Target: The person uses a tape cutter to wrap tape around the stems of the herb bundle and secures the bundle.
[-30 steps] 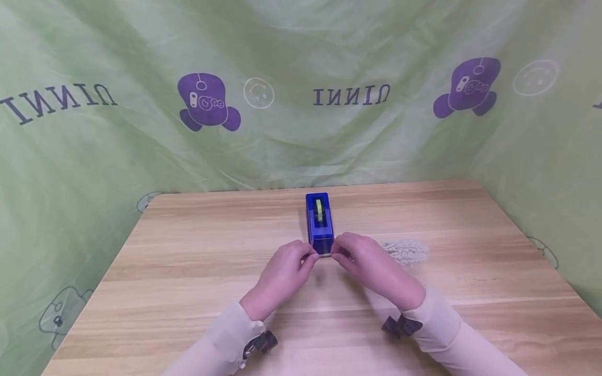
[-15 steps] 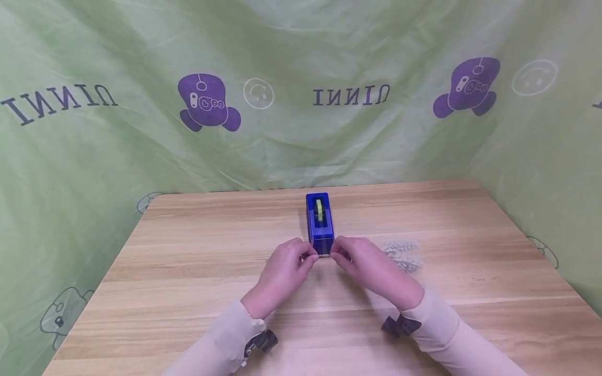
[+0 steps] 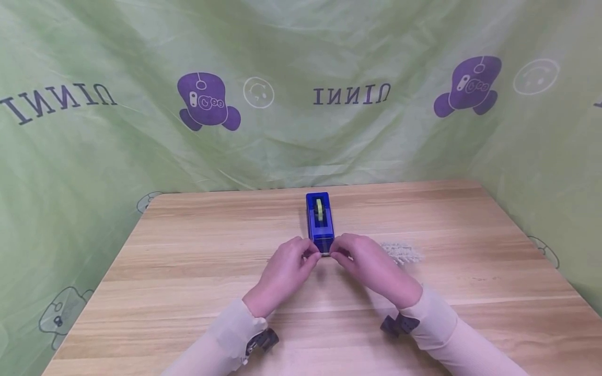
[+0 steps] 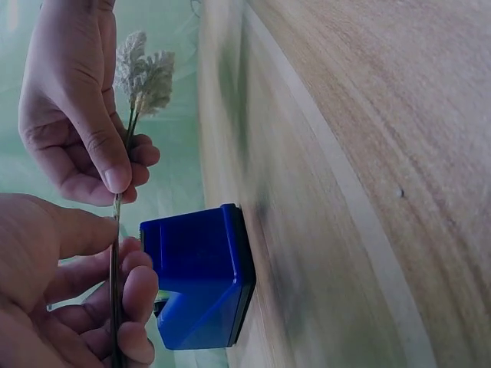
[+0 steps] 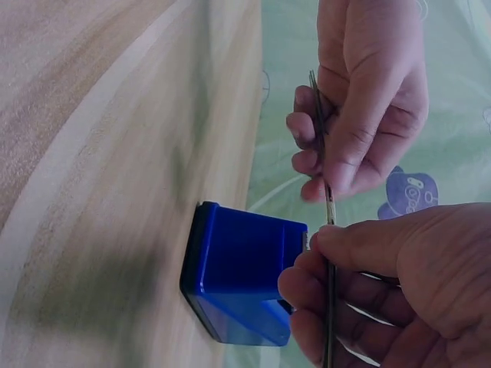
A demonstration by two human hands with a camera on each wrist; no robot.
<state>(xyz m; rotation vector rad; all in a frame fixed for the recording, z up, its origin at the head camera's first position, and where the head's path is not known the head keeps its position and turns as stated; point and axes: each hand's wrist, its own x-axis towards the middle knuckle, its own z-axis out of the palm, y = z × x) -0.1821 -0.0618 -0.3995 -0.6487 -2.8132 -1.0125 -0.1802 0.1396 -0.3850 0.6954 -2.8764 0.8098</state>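
Observation:
A small bunch of pale, fluffy dried grass stems is held level between both hands, close in front of a blue tape dispenser [image 3: 322, 233]. My left hand [image 3: 282, 272] pinches the stems near their cut ends with thumb and fingers. Just beside it, my right hand [image 3: 376, 270] pinches the same stems nearer the plumes. The fluffy plumes [image 4: 147, 80] stick out past the right hand. Between the two thumbs a short light-coloured stretch of stem [image 5: 330, 208] shows, with a slight shine. Some of the stems lie hidden behind the fingers.
The tape dispenser stands on the wooden table [image 3: 197, 230], its yellow-green roll [image 3: 319, 210] in the slot and its cutting edge toward the hands. A green printed cloth [image 3: 291, 141] hangs behind the table and at its sides.
The plumes have turned and shifted slightly beyond the right hand, showing a different outline. Both hands stay nearly in place, with small finger movements on the stems. The tape dispenser has not moved.

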